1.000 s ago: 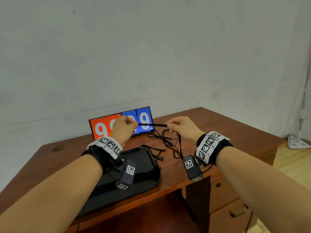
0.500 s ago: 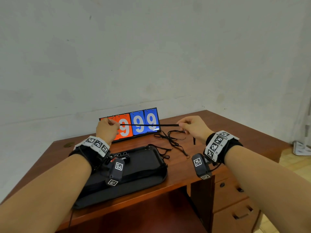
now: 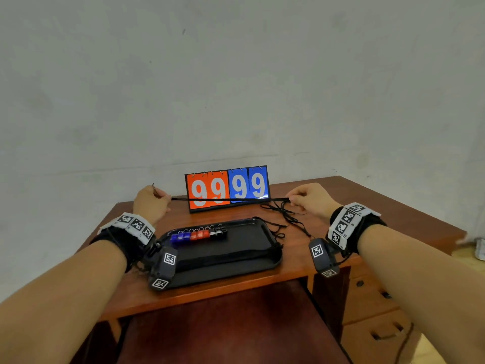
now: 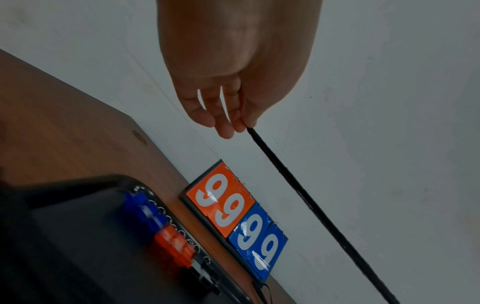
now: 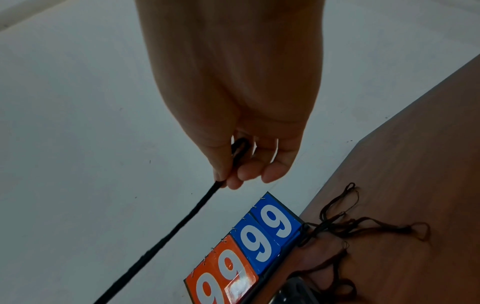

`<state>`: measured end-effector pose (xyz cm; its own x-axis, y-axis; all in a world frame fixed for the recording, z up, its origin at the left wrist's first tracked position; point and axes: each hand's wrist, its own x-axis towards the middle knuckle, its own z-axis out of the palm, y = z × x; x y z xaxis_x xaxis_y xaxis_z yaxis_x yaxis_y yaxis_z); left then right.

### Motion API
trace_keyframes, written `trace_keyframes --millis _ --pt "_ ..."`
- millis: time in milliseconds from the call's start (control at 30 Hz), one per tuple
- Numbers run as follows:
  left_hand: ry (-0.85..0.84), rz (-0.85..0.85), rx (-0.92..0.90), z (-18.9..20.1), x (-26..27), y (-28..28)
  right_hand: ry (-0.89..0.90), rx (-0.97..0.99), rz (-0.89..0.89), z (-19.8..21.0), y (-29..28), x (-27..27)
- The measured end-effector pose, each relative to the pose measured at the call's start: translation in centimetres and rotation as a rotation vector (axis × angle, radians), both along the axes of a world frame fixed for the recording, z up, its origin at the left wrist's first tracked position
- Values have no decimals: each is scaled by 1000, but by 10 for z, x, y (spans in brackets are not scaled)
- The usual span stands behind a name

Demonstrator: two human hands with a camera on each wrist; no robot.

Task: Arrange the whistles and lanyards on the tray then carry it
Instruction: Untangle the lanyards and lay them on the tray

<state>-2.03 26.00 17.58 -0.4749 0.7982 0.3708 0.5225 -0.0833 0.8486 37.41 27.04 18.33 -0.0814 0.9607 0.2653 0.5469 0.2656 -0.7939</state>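
At twelve o'clock on the bench, a flip scoreboard reads 9 9 on orange cards and 9 9 on blue. Both hands are raised in front of it, knuckles up, well apart. The left hand at ten o'clock pinches one end of a black lanyard between thumb and fingertips; the right hand at two o'clock pinches the other end, so the strap runs taut and level across the digits. Loose lanyards lie tangled on the wood beneath the right hand. Nearer, the black tray holds a row of blue, red and black whistles along its far rim.
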Motion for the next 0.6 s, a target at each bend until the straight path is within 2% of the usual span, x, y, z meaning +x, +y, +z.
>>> trace_keyframes --millis 167,267,433,600 --pt "-27 31 -30 -8 -36 -36 8 -42 9 -3 -17 -20" --pt "26 6 -64 -16 -51 -56 -46 -35 15 -11 -26 -30" --pt "134 -46 -138 -32 -61 -77 -200 -17 27 -27 -40 -40" --pt "256 -154 -271 -51 -65 -74 -399 -21 30 -49 -32 -38"
